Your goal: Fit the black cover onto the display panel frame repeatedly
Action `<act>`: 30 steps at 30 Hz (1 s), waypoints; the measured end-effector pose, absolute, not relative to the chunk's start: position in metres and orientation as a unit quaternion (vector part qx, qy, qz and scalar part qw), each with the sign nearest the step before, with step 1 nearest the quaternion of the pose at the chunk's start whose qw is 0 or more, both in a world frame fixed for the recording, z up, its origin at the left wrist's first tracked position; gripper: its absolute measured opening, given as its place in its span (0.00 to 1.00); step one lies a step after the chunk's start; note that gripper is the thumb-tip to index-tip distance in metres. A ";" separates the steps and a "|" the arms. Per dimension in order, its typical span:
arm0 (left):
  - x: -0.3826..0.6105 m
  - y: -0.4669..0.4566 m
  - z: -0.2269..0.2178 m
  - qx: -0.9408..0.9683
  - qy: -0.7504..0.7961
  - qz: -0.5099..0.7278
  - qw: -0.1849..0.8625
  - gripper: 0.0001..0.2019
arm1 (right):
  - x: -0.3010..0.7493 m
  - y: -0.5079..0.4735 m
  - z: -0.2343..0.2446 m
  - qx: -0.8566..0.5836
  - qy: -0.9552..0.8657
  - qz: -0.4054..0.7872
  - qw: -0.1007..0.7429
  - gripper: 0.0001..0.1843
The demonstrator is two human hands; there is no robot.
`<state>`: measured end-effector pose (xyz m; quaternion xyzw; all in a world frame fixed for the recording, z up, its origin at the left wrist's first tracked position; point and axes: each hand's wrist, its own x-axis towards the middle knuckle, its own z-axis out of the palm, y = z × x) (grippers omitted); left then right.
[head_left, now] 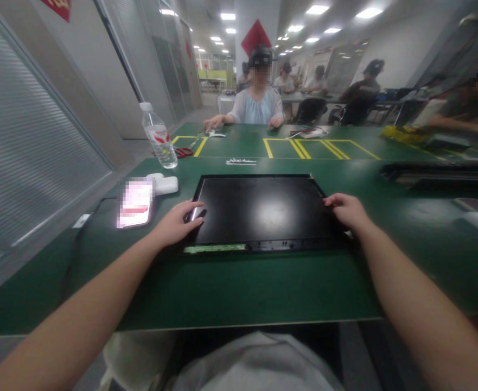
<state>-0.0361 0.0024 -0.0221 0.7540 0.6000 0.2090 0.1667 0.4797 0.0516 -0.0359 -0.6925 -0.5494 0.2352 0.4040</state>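
A black flat display panel (239, 209) lies face up in front of me, with a green circuit strip (214, 248) along the left part of its near edge. My left hand (182, 220) grips the panel's left edge, thumb and fingers over its dark surface. On the opposite side, my right hand (346, 210) holds the right edge, its fingers closed at the frame and partly hidden. Light reflects off the middle of the screen.
On the green table (255, 293), a phone (136, 202), a white case (165, 184) and a water bottle (159, 138) stand left. Red-handled scissors (184, 152) and small white pieces (241, 162) lie beyond the panel. A person (259, 103) sits opposite. Dark bars (438, 175) lie right.
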 end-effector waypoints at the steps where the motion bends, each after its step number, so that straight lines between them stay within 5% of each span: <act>1: -0.036 0.002 -0.022 0.755 0.599 0.206 0.166 0.36 | 0.480 0.051 -0.035 -0.699 -0.547 0.231 0.399 0.17; 10: -0.032 -0.003 -0.017 0.791 0.563 0.205 0.124 0.39 | 0.480 0.046 -0.031 -0.726 -0.542 0.226 0.358 0.24; 17: -0.036 -0.009 -0.007 0.853 0.458 0.156 0.193 0.33 | 0.480 0.047 -0.031 -0.720 -0.551 0.220 0.360 0.23; 30: -0.035 -0.009 -0.004 0.875 0.416 0.180 0.168 0.25 | 0.479 0.047 -0.031 -0.729 -0.545 0.223 0.349 0.24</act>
